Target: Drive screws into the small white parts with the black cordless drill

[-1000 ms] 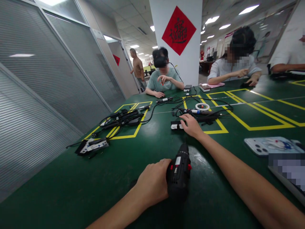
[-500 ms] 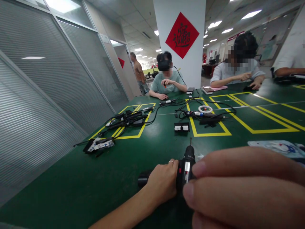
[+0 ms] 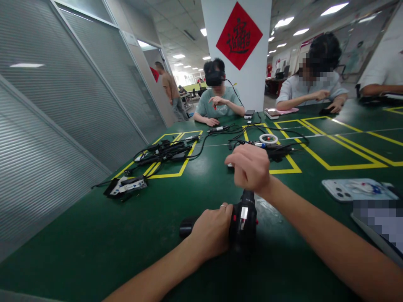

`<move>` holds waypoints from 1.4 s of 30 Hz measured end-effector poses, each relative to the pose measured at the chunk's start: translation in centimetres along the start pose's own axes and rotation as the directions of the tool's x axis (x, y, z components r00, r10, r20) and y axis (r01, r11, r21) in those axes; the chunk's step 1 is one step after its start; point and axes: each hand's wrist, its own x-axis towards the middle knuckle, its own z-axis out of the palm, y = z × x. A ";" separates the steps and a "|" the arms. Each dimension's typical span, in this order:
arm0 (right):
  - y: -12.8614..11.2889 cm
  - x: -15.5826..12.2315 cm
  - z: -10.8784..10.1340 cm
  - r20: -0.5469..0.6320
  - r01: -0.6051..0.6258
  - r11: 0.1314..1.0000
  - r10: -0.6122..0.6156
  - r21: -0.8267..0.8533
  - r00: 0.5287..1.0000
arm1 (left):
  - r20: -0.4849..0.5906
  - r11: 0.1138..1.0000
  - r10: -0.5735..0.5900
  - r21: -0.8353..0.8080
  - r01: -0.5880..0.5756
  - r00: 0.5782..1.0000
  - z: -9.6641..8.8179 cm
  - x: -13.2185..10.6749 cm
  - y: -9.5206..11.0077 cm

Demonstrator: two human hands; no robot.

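Note:
My left hand (image 3: 211,232) is wrapped round the grip of a black electric screwdriver (image 3: 243,222) that lies on the green table (image 3: 94,243), bit pointing away from me. My right hand (image 3: 250,167) hovers above the tool's front end with fingers curled in; I cannot see anything in them. It covers most of a small black-and-white part (image 3: 229,165) lying just beyond, beside a yellow-taped square.
A phone (image 3: 354,189) lies at the right. Black cables and tools (image 3: 163,152) sit in yellow squares to the left, a tape ring (image 3: 268,139) and more cables behind. A black-and-white device (image 3: 126,185) lies at left. Other people sit at the far side.
My right hand reached to the small part, came back close to the camera, and now hangs over the screwdriver's tip. My left hand has stayed on the screwdriver.

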 end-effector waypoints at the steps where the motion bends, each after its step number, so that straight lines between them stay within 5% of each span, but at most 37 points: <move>1: 1.4 -0.7 0.2 0.001 -0.085 0.996 0.085 -0.033 0.996 | -0.022 0.999 0.036 0.010 -0.035 0.999 0.2 0.2 0.0; 5: 6.7 -6.3 1.3 0.014 -0.479 0.864 0.487 -0.151 0.873 | -0.025 0.982 0.188 0.001 -0.188 0.982 -0.6 0.2 -0.2; 11: 9.8 -10.9 1.6 0.031 -0.660 0.738 0.669 -0.141 0.742 | 0.177 0.906 0.355 -0.307 -0.291 0.918 -5.2 1.2 -3.8; 13: 10.0 -10.9 1.7 0.048 -0.691 0.717 0.697 -0.096 0.716 | 0.057 0.876 0.319 -0.398 -0.272 0.946 -5.5 3.6 -5.7; 15: 10.2 -10.9 1.9 0.079 -0.718 0.694 0.720 -0.053 0.690 | -0.218 0.895 0.217 -0.345 -0.284 0.951 -4.9 7.0 -7.5; 18: 10.5 -11.2 2.0 0.097 -0.771 0.636 0.768 -0.004 0.633 | -0.518 0.947 0.231 -0.076 -0.313 0.824 -3.0 12.4 -9.3; 21: 10.7 -11.3 1.9 0.101 -0.814 0.581 0.809 0.015 0.579 | -0.553 0.931 0.333 0.062 -0.361 0.764 -1.4 16.4 -9.9; 23: 10.5 -10.9 1.8 0.092 -0.814 0.580 0.810 0.014 0.579 | -0.547 0.921 0.357 0.071 -0.383 0.757 -0.7 18.1 -9.8; 29: 8.8 -7.4 2.5 0.090 -0.712 0.699 0.707 0.069 0.702 | -0.589 0.912 0.366 0.072 -0.404 0.721 0.8 19.8 -9.2; 36: 7.1 -7.0 3.6 0.136 -0.705 0.705 0.693 0.077 0.708 | -0.703 0.905 0.311 0.014 -0.424 0.640 1.4 18.8 -9.2; 39: 6.5 -6.5 4.3 0.252 -0.752 0.603 0.710 0.266 0.658 | -0.763 0.912 0.267 0.003 -0.411 0.588 1.2 18.4 -9.3; 42: 6.2 -5.9 5.3 0.387 -0.836 0.353 0.763 0.421 0.517 | -0.801 0.927 0.241 0.023 -0.374 0.548 1.2 18.3 -9.5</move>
